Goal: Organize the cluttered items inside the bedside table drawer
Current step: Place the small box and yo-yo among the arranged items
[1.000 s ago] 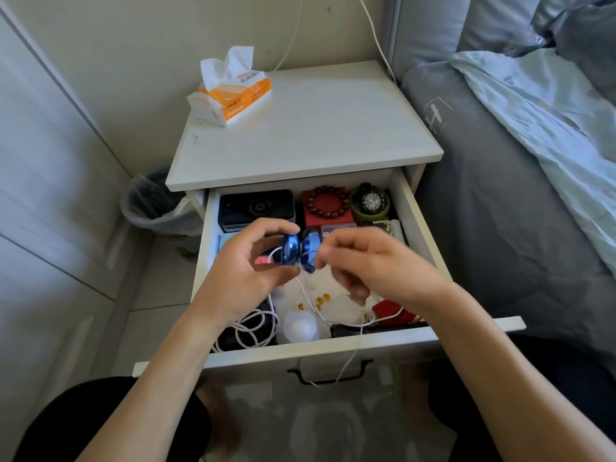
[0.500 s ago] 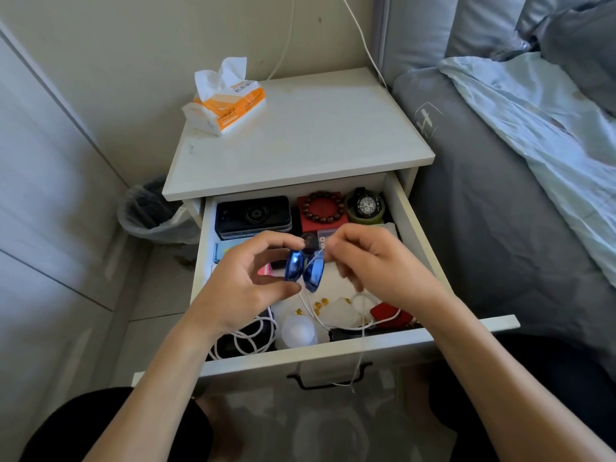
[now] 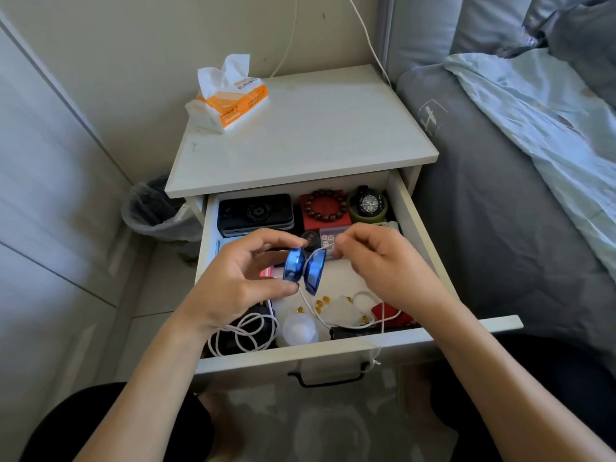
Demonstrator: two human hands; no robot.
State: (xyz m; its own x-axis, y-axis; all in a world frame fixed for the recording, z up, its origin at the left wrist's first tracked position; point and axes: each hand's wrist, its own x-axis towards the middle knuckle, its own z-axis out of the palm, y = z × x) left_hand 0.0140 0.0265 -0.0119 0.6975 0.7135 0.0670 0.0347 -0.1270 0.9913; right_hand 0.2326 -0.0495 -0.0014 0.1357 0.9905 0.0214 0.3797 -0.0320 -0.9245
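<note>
1. Drawer of the white bedside table stands pulled open before us, its black handle nearest.
2. At its front we see a coiled white cable and a small white dome-shaped cap.
3. Above the drawer, our left hand grips a shiny blue metal yo-yo between curled thumb and fingers.
4. Our right hand pinches the yo-yo's white string just beside it.
5. At the back lie a black rectangular device, a brown bead bracelet on a red box, and a black wristwatch.
6. Farthest, an orange-and-white tissue pack sits on the tabletop.

Bare forearms, black trousers
</note>
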